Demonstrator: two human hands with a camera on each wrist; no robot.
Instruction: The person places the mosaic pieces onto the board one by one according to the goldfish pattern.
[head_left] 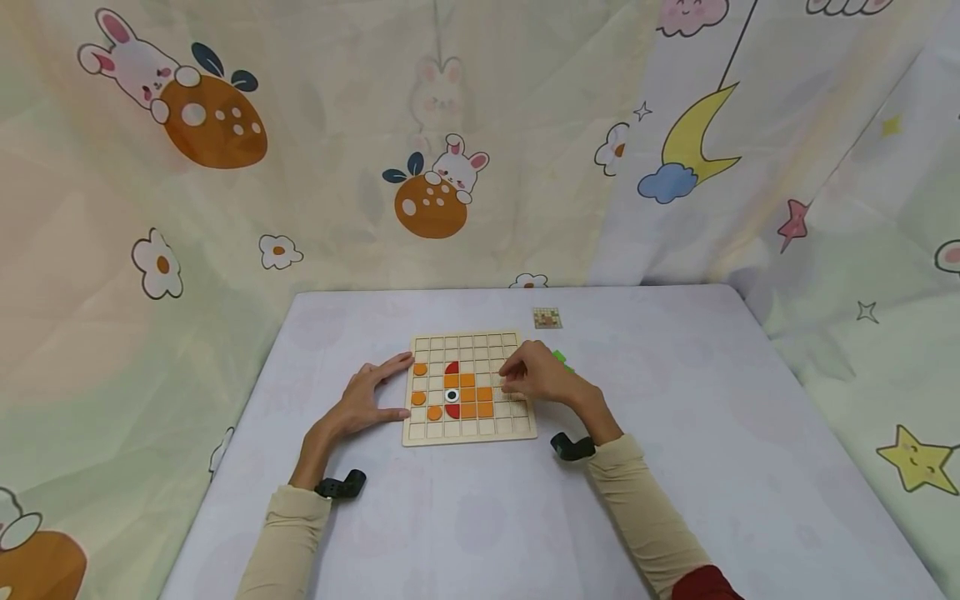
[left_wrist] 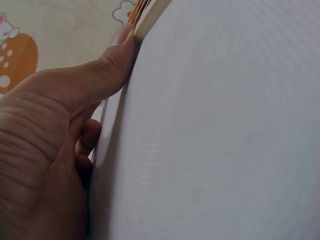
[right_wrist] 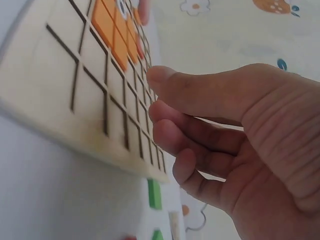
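You wear long cream-beige sleeves on both arms, the knit fabric bunched a little at the cuffs. Near your right elbow a dark red garment [head_left: 705, 583] shows at the sleeve's end. A small black camera mount sits strapped at each wrist: one by your left hand [head_left: 365, 398], one by your right hand [head_left: 542, 375]. Both hands are bare, without rings.

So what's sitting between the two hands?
The wooden grid board lies between them in the head view. The left hand touches its left edge; the right hand is over its right side. Orange tiles sit mid-board.
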